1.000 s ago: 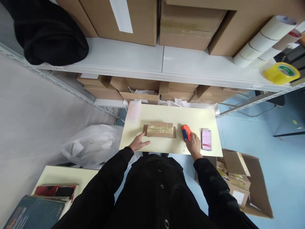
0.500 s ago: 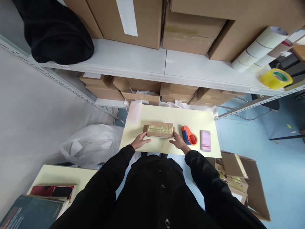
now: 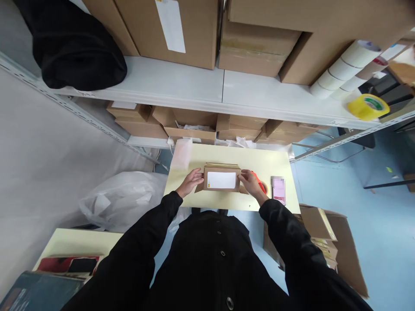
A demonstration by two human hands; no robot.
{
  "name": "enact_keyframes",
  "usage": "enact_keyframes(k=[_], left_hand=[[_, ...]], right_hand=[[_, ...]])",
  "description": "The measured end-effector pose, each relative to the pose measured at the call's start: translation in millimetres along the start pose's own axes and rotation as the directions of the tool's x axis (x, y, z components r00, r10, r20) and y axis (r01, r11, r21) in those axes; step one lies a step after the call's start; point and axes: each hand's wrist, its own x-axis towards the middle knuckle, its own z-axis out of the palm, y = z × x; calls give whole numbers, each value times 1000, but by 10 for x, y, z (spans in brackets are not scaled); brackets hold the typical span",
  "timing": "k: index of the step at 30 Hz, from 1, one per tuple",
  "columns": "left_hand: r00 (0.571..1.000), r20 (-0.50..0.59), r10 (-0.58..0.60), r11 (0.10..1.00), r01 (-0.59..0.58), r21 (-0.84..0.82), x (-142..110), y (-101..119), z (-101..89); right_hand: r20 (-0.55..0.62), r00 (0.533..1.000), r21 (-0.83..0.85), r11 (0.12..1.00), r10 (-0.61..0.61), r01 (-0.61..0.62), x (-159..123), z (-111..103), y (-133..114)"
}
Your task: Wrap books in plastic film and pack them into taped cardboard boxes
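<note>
A small cardboard box [image 3: 221,184] with a white label on the face toward me is between my hands over the pale yellow table [image 3: 181,199]. Flaps stick out at both its ends. My left hand [image 3: 190,182] holds the left end, fingers against the cardboard. At the right end, my right hand [image 3: 252,183] pinches the edge near the flap. Behind that hand, a red tape dispenser [image 3: 263,187] is partly hidden.
A blurred pinkish item [image 3: 278,191] lies at the table's right, and a pale sheet [image 3: 182,154] at its back left. Shelving [image 3: 181,84] with cardboard boxes stands beyond. A white plastic bag [image 3: 121,201] is left; an open carton [image 3: 346,246] is right.
The box has turned over: its taped face pointed up before, and its labelled face shows now. Both hands have shifted their hold, and my right hand now covers part of the tape dispenser.
</note>
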Motion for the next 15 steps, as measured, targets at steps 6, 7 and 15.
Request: enact_keyframes(k=[6, 7, 15], left_hand=[[993, 53, -109, 994, 111, -23, 70, -112, 98], [989, 60, -139, 990, 140, -16, 93, -140, 120], [995, 75, -67, 981, 51, 187, 90, -438, 43]], right_hand=[[129, 979, 256, 949, 157, -186, 31, 112, -2], [161, 973, 264, 943, 164, -203, 33, 135, -7], [213, 973, 51, 994, 87, -100, -74, 120, 210]])
